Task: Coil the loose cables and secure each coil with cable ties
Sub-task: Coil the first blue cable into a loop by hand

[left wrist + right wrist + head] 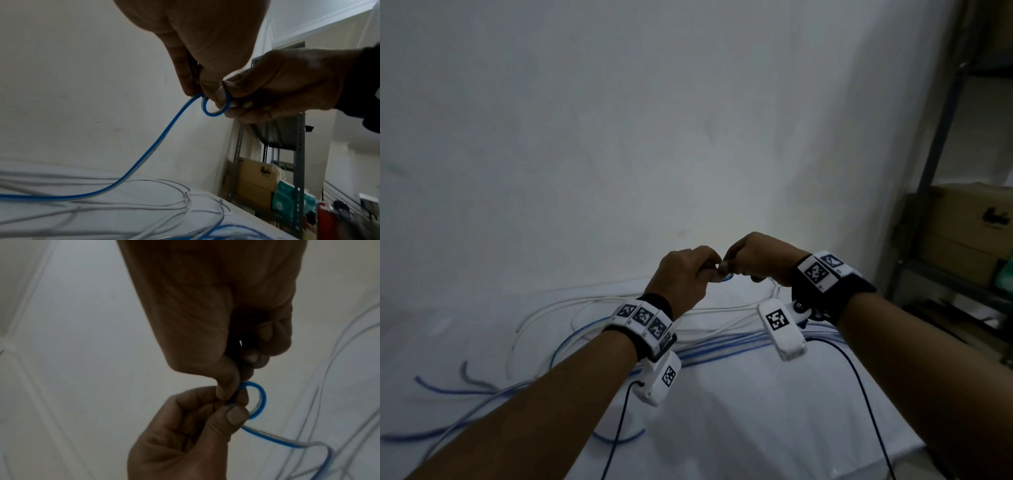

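Thin flat blue-and-white cable (156, 146) bent into one small loop, pinched by left hand (685, 277) and right hand (760, 257); remainder trailing onto white table (756, 411).

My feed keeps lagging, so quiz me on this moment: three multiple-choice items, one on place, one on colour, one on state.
1. Where is the small loop?
A. flat on the table
B. held up between both hands
C. on the shelf

2. What colour is the cable being looped?
A. blue and white
B. red
C. black

3. How is the left hand engaged?
A. open and idle
B. pressed flat on the table
C. pinching the cable

Answers: 1 B, the loop sits at the fingers, above the table, with the right hand meeting it; 2 A, a blue jacket with a white stripe; 3 C, thumb and fingers close on the cable.
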